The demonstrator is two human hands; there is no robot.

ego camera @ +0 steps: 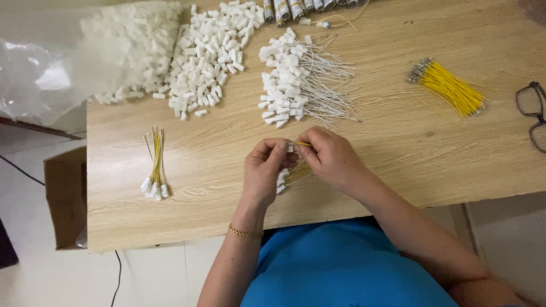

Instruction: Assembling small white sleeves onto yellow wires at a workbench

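Observation:
My left hand and my right hand meet over the wooden table. Between their fingertips sits a small white plastic connector with a yellow wire at it. My left hand pinches the connector and also holds a small bunch of finished yellow-wired connectors under the palm. My right hand grips the yellow wire at the connector.
A bundle of finished yellow-wired connectors lies at the left. Loose white connectors spill from a clear bag at the back. White-wired connectors lie behind my hands, a yellow wire bundle and glasses at the right. A cardboard box stands on the floor.

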